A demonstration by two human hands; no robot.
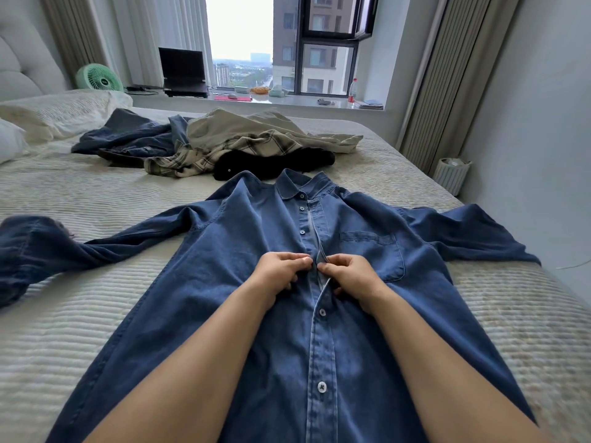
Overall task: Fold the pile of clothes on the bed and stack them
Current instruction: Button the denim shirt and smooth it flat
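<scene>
A blue denim shirt lies face up on the bed, collar away from me, sleeves spread to both sides. At its middle, my left hand pinches the left edge of the button placket. My right hand pinches the right edge just across from it. The two hands nearly touch at mid-chest height. Beyond the collar lies the pile of clothes: another blue garment, a beige one, a plaid shirt and something black.
Pillows lie at the bed's far left by the headboard. A window ledge behind the bed holds a green fan, a laptop and a bottle. A small white bin stands by the right wall.
</scene>
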